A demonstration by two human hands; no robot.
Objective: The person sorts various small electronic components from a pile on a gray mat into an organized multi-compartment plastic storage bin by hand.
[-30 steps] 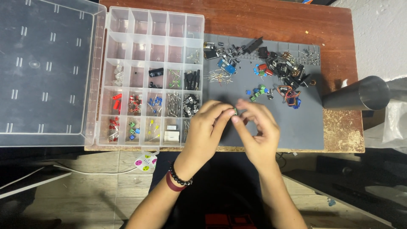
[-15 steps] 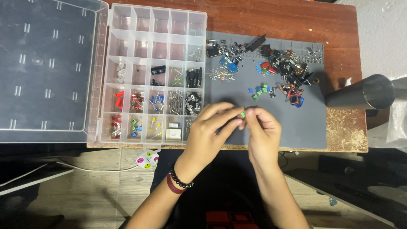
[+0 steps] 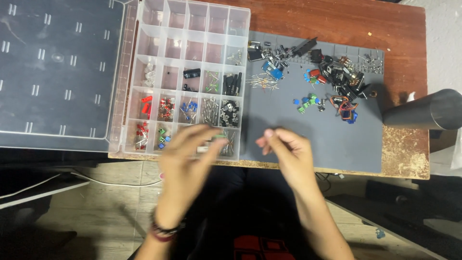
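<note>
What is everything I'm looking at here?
Wooden table: one, reddish brown, under everything.
Compartment organiser box: one, clear plastic, left of the mat, small parts in the lower cells.
Box lid: one, clear, folded open at far left.
Work mat: one, grey, centre right.
Loose electronic components: many, black, blue, green, red, on the mat's far part.
Cylinder: one, dark grey, right edge.
Left hand: blurred, over the box's near row.
Right hand: over the mat's near edge.

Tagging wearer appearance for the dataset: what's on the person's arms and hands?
Both forearms are bare, with no sleeves or gloves. The left wrist carries stacked bracelets, dark beaded with a red band. The left hand is motion-blurred; the right hand shows no rings or watch.
</note>
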